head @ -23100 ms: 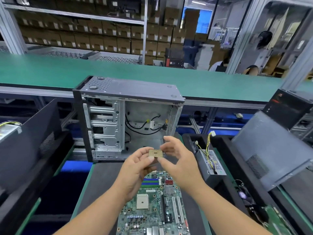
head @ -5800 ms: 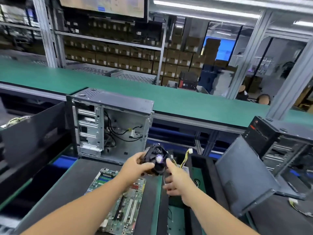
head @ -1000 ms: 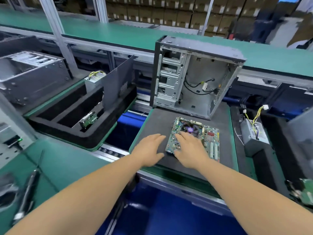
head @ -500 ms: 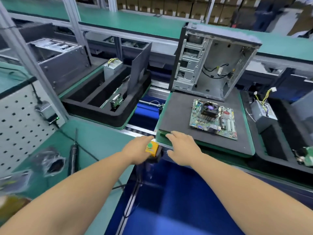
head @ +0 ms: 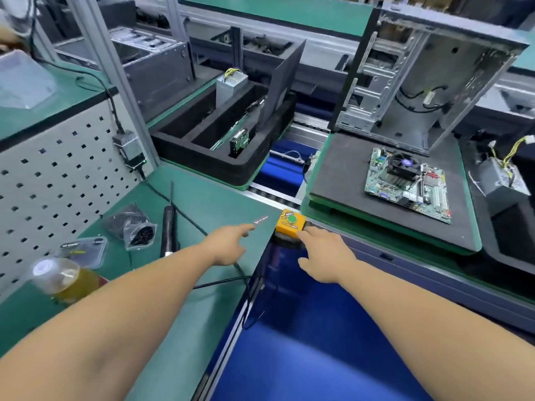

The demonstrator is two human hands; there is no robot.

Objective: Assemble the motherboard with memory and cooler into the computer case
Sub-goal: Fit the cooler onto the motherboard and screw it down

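Head view: boxy orange button housing [head: 290, 224]

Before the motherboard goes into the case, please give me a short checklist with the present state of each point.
1. Cooler sits on motherboard: ok.
2. Memory fitted: cannot tell.
3. Board lies flat on the foam pad: ok.
4. Computer case open side faces the board: ok.
5. Hands free: left hand and right hand hold nothing: ok.
6. Case cables clear of the mounting area: cannot tell.
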